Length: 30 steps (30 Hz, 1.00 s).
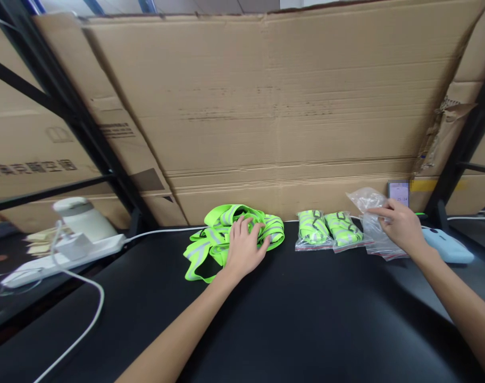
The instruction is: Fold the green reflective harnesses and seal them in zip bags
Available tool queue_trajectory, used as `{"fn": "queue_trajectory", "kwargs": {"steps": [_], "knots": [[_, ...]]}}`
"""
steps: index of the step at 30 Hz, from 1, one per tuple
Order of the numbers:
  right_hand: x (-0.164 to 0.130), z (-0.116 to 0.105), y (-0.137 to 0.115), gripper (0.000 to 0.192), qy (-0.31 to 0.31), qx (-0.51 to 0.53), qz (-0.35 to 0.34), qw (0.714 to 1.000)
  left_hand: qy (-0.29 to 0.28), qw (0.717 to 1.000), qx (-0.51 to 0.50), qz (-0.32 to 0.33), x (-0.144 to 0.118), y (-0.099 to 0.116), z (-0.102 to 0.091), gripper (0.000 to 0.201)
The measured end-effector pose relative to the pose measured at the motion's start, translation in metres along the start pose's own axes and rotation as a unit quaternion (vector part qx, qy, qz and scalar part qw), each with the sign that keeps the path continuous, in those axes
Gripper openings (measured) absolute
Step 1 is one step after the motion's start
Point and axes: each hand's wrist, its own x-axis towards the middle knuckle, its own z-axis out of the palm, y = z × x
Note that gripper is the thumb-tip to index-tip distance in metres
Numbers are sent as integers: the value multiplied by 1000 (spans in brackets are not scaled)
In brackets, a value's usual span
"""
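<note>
Corrugated cardboard sheets (266, 106) are stood as a backdrop behind a black, smooth tabletop (306, 319); dark shelf struts are seen at both sides. Two clear bags already filled with folded neon-green strapping (328, 230) are laid side by side against the cardboard, so that part is judged done; one loose heap, the tangled green reflective strap (222, 234), is not yet bagged. The left hand (244, 247) is laid flat on that heap, fingers spread and pressing, not clenched; the right hand (400, 226) is closed in a pinch on an empty, crinkled plastic bag (372, 223) lifted off a thin stack. The webbing is soft, glossy, banded in grey; a pale blue object (448, 246) lies beyond the right wrist; a white power strip (63, 255) with its cable rests far left.
</note>
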Motion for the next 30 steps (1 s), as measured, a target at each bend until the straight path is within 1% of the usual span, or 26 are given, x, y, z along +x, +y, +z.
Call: {"fn": "queue_trajectory", "kwargs": {"steps": [1, 2, 4, 6, 7, 9, 13, 16, 18, 20, 21, 22, 23, 24, 26, 28, 30], "knots": [[0, -1, 4, 39, -10, -22, 9, 1000, 0, 1000, 0, 0, 0, 0, 0, 37], [0, -2, 7, 39, -38, -40, 18, 998, 0, 1000, 0, 0, 0, 0, 0, 36], [-3, -1, 12, 35, -133, -47, 42, 989, 4, 1000, 0, 1, 0, 0, 0, 36], [-7, 3, 14, 33, -221, -26, 70, 972, 9, 1000, -6, 2, -1, 0, 0, 35], [-10, 4, 14, 35, -250, -11, 82, 965, 10, 1000, -11, 1, -1, 0, 0, 35], [-13, 5, 13, 40, -275, 12, 93, 957, 8, 1000, -25, 0, -1, -1, 1, 35], [-14, 1, 11, 45, -267, 31, 112, 957, 12, 999, -34, -2, 0, 0, 1, 36], [-8, -3, 9, 45, -242, 22, 115, 963, 44, 998, -34, 3, 1, 4, -2, 36], [-2, -4, 2, 49, -213, 6, 124, 969, 64, 997, -47, 21, 1, 10, -4, 35], [3, -3, -11, 50, -163, 7, 115, 980, 56, 993, -81, 58, 0, 20, -8, 32], [4, -2, -21, 49, -134, 20, 93, 986, 38, 990, -104, 86, -1, 26, -10, 32], [4, -1, -32, 48, -113, 44, 54, 991, 10, 985, -128, 118, -2, 33, -12, 33], [3, 1, -44, 46, -108, 70, 9, 992, -25, 976, -152, 153, -4, 40, -14, 36], [2, 4, -57, 45, -117, 96, -33, 988, -65, 964, -175, 187, -5, 46, -17, 40], [-4, 9, -79, 43, -156, 125, -89, 976, -136, 937, -217, 237, -7, 57, -21, 49], [-10, 14, -93, 39, -187, 129, -111, 968, -182, 917, -249, 252, -9, 63, -24, 50], [-13, 19, -96, 36, -197, 127, -108, 966, -205, 910, -266, 245, -10, 64, -25, 46]]}}
